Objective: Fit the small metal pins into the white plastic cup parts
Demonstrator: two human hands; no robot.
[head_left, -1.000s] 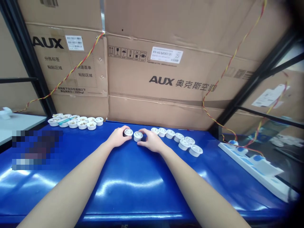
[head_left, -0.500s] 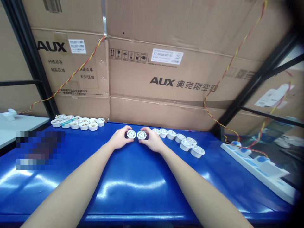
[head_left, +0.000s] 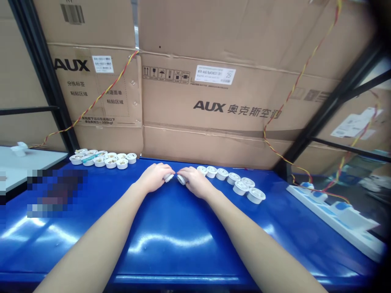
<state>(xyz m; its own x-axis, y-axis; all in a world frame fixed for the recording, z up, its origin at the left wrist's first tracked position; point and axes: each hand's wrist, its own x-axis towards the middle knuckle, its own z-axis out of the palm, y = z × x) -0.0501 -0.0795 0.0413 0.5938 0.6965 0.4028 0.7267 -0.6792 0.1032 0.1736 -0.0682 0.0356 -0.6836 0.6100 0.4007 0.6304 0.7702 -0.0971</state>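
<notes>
Gripping a white cup (head_left: 168,178) in the curled fingers of the left hand (head_left: 157,178), the person in the head view grasps a second cup (head_left: 182,179) with the right hand (head_left: 198,181). Both are tilted, near each other above the blue table (head_left: 171,232). A row of lidded cups (head_left: 233,178) lies right of the right hand; open cups (head_left: 110,162) are grouped at the far left.

Printed cardboard panels (head_left: 171,134) stand behind a glossy blue table (head_left: 171,244).
</notes>
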